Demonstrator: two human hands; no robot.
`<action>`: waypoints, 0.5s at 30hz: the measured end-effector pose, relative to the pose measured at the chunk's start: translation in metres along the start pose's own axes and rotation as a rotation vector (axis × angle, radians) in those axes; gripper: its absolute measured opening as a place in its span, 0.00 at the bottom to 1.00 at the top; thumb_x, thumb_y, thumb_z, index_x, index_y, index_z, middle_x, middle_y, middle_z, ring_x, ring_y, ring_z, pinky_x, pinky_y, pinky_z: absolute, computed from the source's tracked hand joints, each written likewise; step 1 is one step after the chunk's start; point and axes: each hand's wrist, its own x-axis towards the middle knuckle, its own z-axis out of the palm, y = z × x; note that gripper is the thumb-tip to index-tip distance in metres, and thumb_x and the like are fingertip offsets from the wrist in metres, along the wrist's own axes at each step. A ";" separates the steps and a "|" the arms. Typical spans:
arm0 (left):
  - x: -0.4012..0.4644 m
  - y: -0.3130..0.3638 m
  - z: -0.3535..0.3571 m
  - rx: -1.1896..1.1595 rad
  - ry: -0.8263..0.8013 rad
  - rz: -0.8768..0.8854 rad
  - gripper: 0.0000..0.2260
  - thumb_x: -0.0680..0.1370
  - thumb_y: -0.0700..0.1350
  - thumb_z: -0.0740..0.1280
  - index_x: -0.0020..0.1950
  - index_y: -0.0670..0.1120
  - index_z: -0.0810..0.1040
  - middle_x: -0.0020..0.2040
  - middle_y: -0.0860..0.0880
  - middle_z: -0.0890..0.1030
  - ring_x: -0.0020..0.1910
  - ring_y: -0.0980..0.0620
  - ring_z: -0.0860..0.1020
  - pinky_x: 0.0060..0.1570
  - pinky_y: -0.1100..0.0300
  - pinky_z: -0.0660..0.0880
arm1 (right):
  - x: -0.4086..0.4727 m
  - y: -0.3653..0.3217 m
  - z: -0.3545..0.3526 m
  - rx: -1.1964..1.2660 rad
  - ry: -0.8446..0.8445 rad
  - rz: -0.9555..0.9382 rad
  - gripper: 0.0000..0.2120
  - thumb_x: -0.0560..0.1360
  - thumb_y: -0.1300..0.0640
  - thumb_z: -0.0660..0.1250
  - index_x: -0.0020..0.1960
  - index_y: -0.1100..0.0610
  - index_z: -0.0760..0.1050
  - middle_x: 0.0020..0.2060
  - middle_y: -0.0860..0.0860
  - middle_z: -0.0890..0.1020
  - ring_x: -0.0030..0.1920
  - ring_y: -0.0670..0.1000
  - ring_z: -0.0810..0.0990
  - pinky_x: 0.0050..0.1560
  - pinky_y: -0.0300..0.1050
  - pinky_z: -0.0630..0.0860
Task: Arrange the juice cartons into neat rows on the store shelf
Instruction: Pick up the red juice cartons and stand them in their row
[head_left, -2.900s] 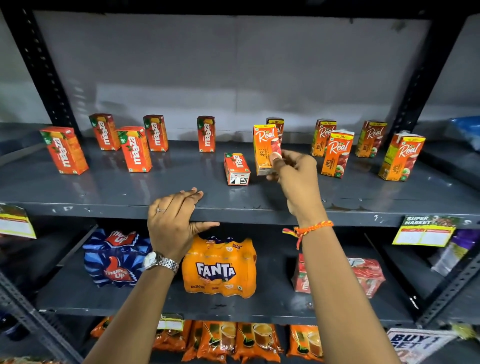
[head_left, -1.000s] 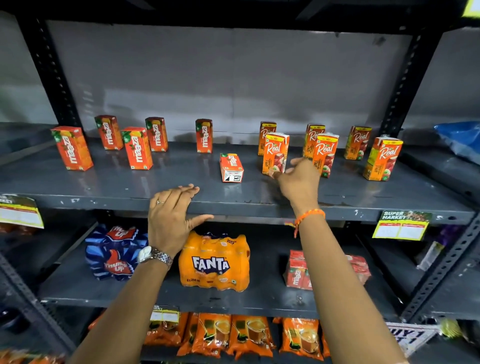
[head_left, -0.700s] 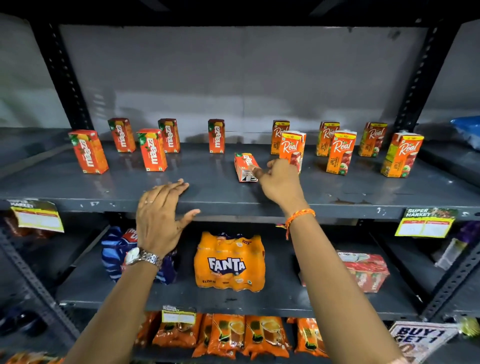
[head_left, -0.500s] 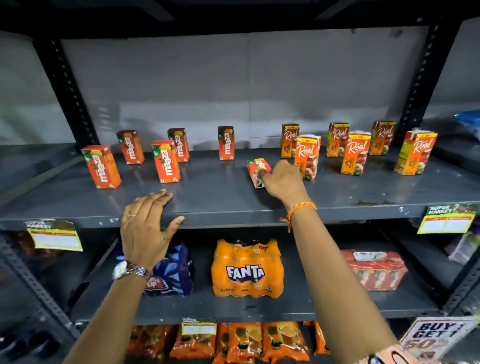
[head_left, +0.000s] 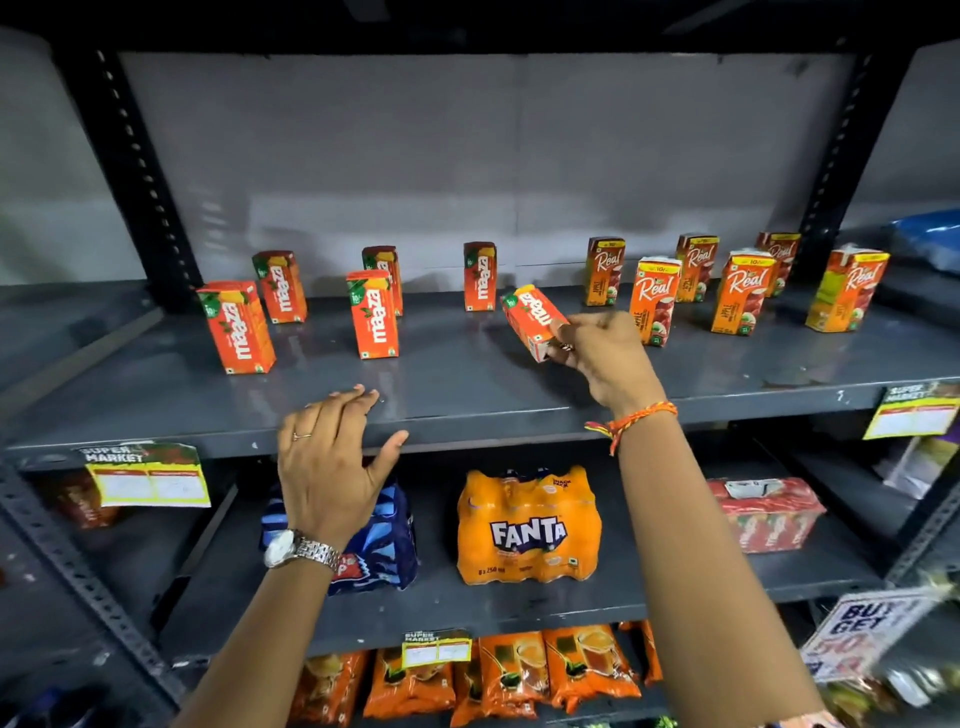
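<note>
1. Grey steel shelving (head_left: 467, 384) filled the head view against a pale back wall, with its top shelf holding the scattered juice cartons.

2. At mid-shelf the right hand (head_left: 602, 353) was closed on the near end of a Maaza carton (head_left: 535, 319), fingers pinching its base. The carton was tilted, its top pointing up, back and to the left, so its long axis ran away from the palm toward the rear Maaza cartons. I could not tell whether its base was clear of the shelf.

3. The left hand (head_left: 332, 457) held nothing; its fingers were spread, tips resting on the front lip of the shelf, well apart from any carton. The right hand was clearly the nearer one for the coming move.

4. In my judgement, the step in hand was to stand this carton upright in line with its own brand. A single upright Maaza (head_left: 479, 276) stood just behind and left of it, with bare shelf between that one and the front Maaza (head_left: 374, 314).

5. Crowding sat on the other side: a front Real carton (head_left: 653, 301) stood just beside the right knuckles, more Real cartons (head_left: 743, 299) behind and to the right. A careless swing of the wrist could tip that neighbour.

6. Below, a Fanta pack (head_left: 527, 525) and other goods lay clear of the work.
</note>
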 end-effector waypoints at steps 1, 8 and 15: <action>0.000 0.000 0.001 0.000 0.000 -0.001 0.23 0.80 0.63 0.58 0.61 0.47 0.78 0.60 0.49 0.81 0.58 0.47 0.77 0.58 0.48 0.69 | -0.004 0.000 0.002 0.075 -0.028 -0.003 0.05 0.76 0.67 0.67 0.41 0.62 0.76 0.43 0.57 0.82 0.42 0.52 0.84 0.43 0.44 0.83; -0.001 0.002 0.002 -0.022 0.029 -0.026 0.23 0.80 0.63 0.59 0.60 0.46 0.79 0.58 0.48 0.83 0.57 0.47 0.78 0.58 0.49 0.69 | -0.056 -0.013 0.013 0.258 -0.152 -0.114 0.15 0.76 0.65 0.68 0.63 0.66 0.75 0.50 0.55 0.84 0.44 0.48 0.86 0.49 0.44 0.84; 0.000 0.005 0.002 -0.054 0.064 -0.065 0.21 0.80 0.61 0.59 0.59 0.47 0.79 0.57 0.49 0.83 0.55 0.46 0.78 0.59 0.49 0.68 | -0.111 -0.021 0.008 0.349 -0.225 -0.289 0.13 0.76 0.66 0.67 0.60 0.58 0.77 0.54 0.56 0.83 0.55 0.51 0.84 0.52 0.45 0.82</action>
